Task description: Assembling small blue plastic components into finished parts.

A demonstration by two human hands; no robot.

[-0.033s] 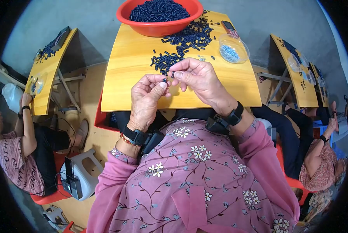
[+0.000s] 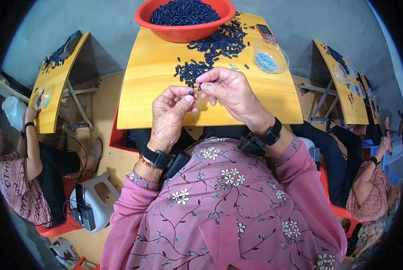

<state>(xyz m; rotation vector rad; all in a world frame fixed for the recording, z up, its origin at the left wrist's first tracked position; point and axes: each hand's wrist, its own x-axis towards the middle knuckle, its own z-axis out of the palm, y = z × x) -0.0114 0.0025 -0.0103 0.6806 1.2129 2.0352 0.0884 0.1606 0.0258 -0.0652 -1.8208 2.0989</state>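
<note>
Two at once: pinches a short black cylinder (image 2: 191, 93) in the grip of the left hand (image 2: 169, 109) and a dark piece (image 2: 200, 86) in that of the right hand (image 2: 234, 93), just beside each other above the yellow worktop (image 2: 150, 69). Faces loose black cylinders (image 2: 190, 71), a red basin (image 2: 183, 34) heaped with more and a clear dish (image 2: 281, 57) of blue parts (image 2: 265, 62).

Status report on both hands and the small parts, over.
Left hand pinching black cylinder; right hand pinching dark piece; loose black cylinders beyond, apparently not blocking.
</note>
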